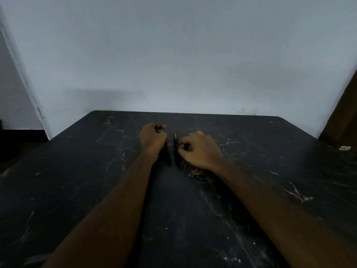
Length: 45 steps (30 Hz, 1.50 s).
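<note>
Two slim black objects lie close together near the middle of the dark marble table point(251, 190). My left hand point(152, 138) is curled into a fist and grips the left black piece point(168, 157), whose near end sticks out below the wrist. My right hand point(201, 149) pinches the right black piece point(176, 149) with curled fingertips. That piece looks like a pen with a small pale tip pointing away from me. A narrow gap separates the two pieces. Much of each is hidden by the hands.
A pale wall point(173, 64) rises right behind the table's far edge. A brown wooden panel point(345, 117) stands at the right, with a small white object point(344, 148) at its foot. Dark floor shows at the left.
</note>
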Available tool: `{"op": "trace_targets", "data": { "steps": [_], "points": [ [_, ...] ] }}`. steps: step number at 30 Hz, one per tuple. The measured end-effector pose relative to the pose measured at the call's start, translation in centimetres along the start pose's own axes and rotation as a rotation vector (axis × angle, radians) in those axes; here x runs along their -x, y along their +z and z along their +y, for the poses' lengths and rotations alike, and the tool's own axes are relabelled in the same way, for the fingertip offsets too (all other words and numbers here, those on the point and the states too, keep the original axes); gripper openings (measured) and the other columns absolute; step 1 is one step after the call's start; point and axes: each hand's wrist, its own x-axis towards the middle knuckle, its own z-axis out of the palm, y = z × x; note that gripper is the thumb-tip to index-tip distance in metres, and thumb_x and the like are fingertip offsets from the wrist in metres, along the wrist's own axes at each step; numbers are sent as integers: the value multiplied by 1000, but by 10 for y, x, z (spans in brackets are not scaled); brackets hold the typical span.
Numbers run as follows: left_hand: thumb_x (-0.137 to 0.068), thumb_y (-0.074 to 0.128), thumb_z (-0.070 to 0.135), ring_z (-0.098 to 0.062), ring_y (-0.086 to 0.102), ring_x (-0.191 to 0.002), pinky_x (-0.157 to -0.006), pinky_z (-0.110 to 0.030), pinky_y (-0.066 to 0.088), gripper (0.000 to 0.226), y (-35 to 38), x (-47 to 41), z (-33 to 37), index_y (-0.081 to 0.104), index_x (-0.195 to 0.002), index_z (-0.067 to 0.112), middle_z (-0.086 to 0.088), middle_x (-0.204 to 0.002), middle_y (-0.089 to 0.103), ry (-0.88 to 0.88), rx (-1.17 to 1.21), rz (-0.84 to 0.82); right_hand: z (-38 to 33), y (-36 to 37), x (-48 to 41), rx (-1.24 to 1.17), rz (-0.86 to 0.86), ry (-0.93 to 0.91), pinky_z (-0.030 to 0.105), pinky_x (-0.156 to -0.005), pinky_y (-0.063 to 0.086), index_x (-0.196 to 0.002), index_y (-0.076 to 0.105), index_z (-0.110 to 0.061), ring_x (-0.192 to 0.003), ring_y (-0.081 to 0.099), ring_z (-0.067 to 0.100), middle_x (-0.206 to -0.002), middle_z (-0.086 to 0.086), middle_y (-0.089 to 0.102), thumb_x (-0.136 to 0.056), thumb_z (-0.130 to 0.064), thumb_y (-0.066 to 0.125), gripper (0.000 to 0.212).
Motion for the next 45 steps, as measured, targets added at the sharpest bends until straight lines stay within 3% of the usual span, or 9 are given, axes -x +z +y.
{"op": "trace_targets", "data": {
  "steps": [7, 11, 14, 21, 27, 34, 38, 42, 45],
  "points": [
    [-78, 59, 1, -4, 59, -70, -61, -16, 44, 21, 1, 2, 2, 71, -88, 16, 4, -87, 68, -24, 33, -18, 6, 1, 0, 40, 0, 117, 31, -65, 41, -63, 49, -29, -84, 54, 20, -73, -4, 61, -75, -59, 57, 33],
    [-82, 66, 10, -7, 60, -77, -71, -21, 45, 12, 3, 2, 2, 72, -90, 15, 5, -87, 67, -4, 34, -7, 4, 1, -3, 94, 13, 190, 29, -58, 47, -65, 64, -20, -69, 60, 19, -66, -1, 63, -70, -58, 57, 39],
    [-84, 69, 18, -2, 59, -71, -60, -15, 42, 9, 4, 1, 2, 72, -92, 15, 5, -84, 68, -1, 58, 4, 3, 2, -5, 124, 59, 248, 28, -55, 46, -66, 64, -17, -62, 58, 17, -62, -3, 61, -72, -60, 56, 44],
    [-93, 60, 42, -8, 60, -73, -56, -20, 42, 27, 0, 3, 9, 70, -101, 18, -2, -88, 69, -27, 123, -28, 19, 1, -5, -185, 205, 249, 25, -50, 33, -74, 55, -24, -60, 53, 10, -67, -7, 56, -90, -41, 58, 23],
    [-91, 66, 30, -1, 55, -66, -66, -26, 46, 20, -9, 6, 19, 72, -81, 14, -1, -84, 70, -32, 504, -119, 28, 1, -8, -222, 266, 180, 36, -62, 44, -89, 60, -16, -78, 51, 16, -85, -3, 57, -91, -30, 63, 14],
    [-91, 67, 20, 4, 49, -55, -57, -15, 41, 17, -7, 9, 20, 74, -100, 9, 6, -70, 63, 1, 542, -216, 30, -6, -7, -31, 254, 91, 43, -81, 47, -112, 65, -15, -96, 56, 26, -103, 7, 66, -98, -31, 52, 25],
    [-92, 64, 9, 9, 53, -55, -49, -9, 38, 21, -5, 11, 21, 71, -112, 7, -6, -76, 71, 47, 552, -273, 26, -5, -8, 38, 229, 59, 40, -73, 48, -113, 62, -16, -87, 55, 22, -98, 5, 65, -100, -34, 44, 29],
    [-91, 66, 10, 9, 54, -55, -47, -8, 37, 22, -3, 11, 20, 71, -112, 8, 15, -72, 69, 43, 600, -298, 23, -3, -7, -3, 275, 38, 32, -60, 40, -107, 62, -16, -75, 54, 19, -88, 3, 61, -98, -31, 44, 25],
    [-88, 70, 11, 10, 56, -58, -48, -7, 39, 22, -1, 13, 20, 72, -109, 8, 16, -74, 72, 52, 617, -315, 23, -2, -6, -40, 275, 52, 27, -55, 30, -104, 59, -17, -68, 50, 15, -85, -2, 56, -95, -30, 47, 21]
  ]
}}
